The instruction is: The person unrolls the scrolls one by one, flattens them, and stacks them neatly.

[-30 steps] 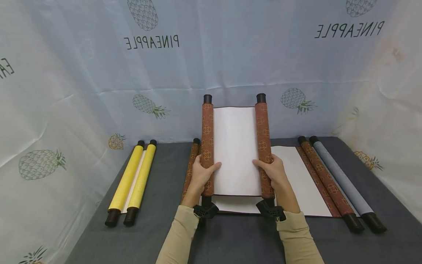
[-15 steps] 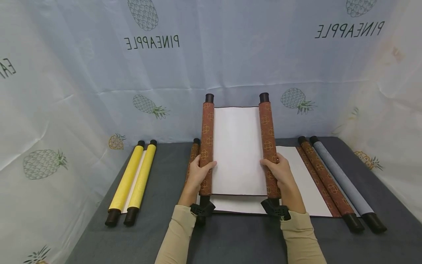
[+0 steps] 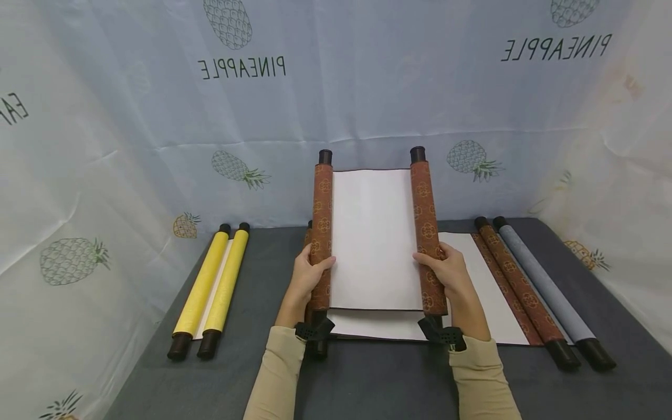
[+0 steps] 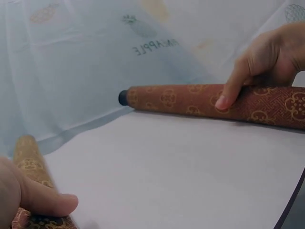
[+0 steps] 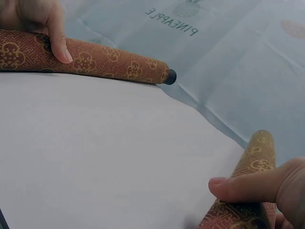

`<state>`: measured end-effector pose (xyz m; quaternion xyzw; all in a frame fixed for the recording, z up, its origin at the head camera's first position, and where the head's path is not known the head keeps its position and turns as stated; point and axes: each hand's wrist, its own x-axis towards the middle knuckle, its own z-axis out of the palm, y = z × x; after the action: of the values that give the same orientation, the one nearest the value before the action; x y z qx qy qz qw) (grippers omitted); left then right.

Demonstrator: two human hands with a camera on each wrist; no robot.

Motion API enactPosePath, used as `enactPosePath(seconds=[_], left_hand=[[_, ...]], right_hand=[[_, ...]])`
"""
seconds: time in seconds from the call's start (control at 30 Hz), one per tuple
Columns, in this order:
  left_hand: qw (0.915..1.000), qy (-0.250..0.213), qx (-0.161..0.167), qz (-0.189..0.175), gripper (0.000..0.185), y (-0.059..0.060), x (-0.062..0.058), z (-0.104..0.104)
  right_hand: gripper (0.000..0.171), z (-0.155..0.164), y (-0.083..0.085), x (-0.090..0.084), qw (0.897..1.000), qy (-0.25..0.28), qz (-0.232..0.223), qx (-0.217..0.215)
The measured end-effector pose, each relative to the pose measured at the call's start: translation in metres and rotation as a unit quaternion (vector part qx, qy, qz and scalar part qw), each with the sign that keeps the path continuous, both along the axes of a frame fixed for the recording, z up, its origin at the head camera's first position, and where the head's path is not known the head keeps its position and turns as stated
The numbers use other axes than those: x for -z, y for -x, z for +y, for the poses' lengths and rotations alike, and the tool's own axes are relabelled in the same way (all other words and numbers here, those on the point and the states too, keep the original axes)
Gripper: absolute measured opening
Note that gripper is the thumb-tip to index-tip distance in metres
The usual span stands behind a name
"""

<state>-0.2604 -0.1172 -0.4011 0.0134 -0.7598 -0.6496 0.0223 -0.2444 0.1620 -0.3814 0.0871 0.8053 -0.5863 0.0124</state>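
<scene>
Mirrored "PINEAPPLE" lettering (image 3: 241, 68), twice on pale curtain (image 3: 367, 105), fragment at left

Standing here going by the left wrist view: the left hand (image 4: 26, 193) is down at 8 o'clock gripping the near roller (image 4: 29, 155), thumb tip sticking out over the white sheet (image 4: 167, 167). Over at 2 o'clock the right hand (image 4: 269, 59) has the far roller (image 4: 176, 99), thumb resting on reddish-brown fabric with gold flower shapes. That one runs from a black end cap (image 4: 123, 98), a bit toward 10, out to 3. The sheet stretches between them, with dark edging (image 4: 291, 198) at 4. Behind it all there's a pale bluish cloth (image 4: 71, 71), with backwards, kinda faint lettering (image 4: 155, 46) at 12 and a green-topped pineapple print (image 4: 138, 27) just above.
</scene>
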Motion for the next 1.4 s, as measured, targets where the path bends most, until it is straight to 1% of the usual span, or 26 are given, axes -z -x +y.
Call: enactPosePath(seconds=[0.1, 0.2, 0.37, 0.47, 0.57, 0.63, 0.7, 0.77, 0.83, 0.97, 1.1, 1.27, 1.33, 1.4], left_hand=[[0.9999, -0.006, -0.001, -0.015, 0.064, 0.000, -0.002, 0.002], [0.9997, -0.012, -0.004, -0.022, 0.064, -0.001, -0.003, 0.005], [0.9994, -0.022, -0.020, -0.015, 0.059, -0.002, -0.003, 0.007], [0.9992, -0.021, -0.033, -0.009, 0.055, -0.001, -0.001, 0.008], [0.9989, -0.022, -0.040, -0.010, 0.053, 0.000, 0.000, 0.008], [0.9989, -0.022, -0.040, -0.013, 0.056, 0.000, 0.000, 0.008], [0.9988, -0.022, -0.041, -0.018, 0.065, 0.000, 0.000, 0.008], [0.9989, -0.021, -0.039, -0.018, 0.072, 0.000, 0.000, 0.008], [0.9990, -0.019, -0.037, -0.015, 0.075, 0.000, 0.000, 0.008], [0.9994, -0.013, -0.031, -0.006, 0.073, 0.000, 0.000, 0.006], [0.9995, -0.001, -0.032, 0.002, 0.073, -0.001, -0.001, 0.005], [0.9993, 0.005, -0.035, -0.012, 0.077, 0.000, -0.002, 0.002], [0.9993, 0.003, -0.031, -0.020, 0.077, 0.001, -0.002, 0.000], [0.9995, 0.001, -0.024, -0.020, 0.073, 0.002, -0.001, -0.002]], right_hand=[[0.068, -0.002, 0.000, 0.000, 1.000, 0.011, -0.009, -0.003], [0.066, -0.005, 0.001, 0.000, 0.999, 0.027, -0.018, 0.000], [0.063, -0.007, 0.004, 0.000, 0.999, 0.045, -0.022, 0.016], [0.063, -0.009, 0.005, 0.000, 0.998, 0.046, -0.023, 0.032], [0.064, -0.009, 0.006, 0.001, 0.998, 0.043, -0.021, 0.044], [0.066, -0.009, 0.005, 0.002, 0.998, 0.036, -0.019, 0.048], [0.070, -0.009, 0.005, 0.002, 0.998, 0.026, -0.016, 0.049], [0.074, -0.008, 0.004, 0.002, 0.999, 0.017, -0.014, 0.048], [0.077, -0.008, 0.003, 0.001, 0.999, 0.011, -0.014, 0.047], [0.080, -0.007, 0.003, 0.001, 0.998, 0.010, -0.018, 0.051], [0.078, -0.005, 0.002, 0.000, 0.998, 0.013, -0.022, 0.058], [0.071, -0.002, 0.001, 0.000, 0.998, 0.004, -0.013, 0.054], [0.069, -0.001, 0.001, 0.000, 0.999, 0.001, -0.009, 0.049], [0.070, 0.002, 0.002, 0.002, 0.999, -0.003, -0.009, 0.047]])
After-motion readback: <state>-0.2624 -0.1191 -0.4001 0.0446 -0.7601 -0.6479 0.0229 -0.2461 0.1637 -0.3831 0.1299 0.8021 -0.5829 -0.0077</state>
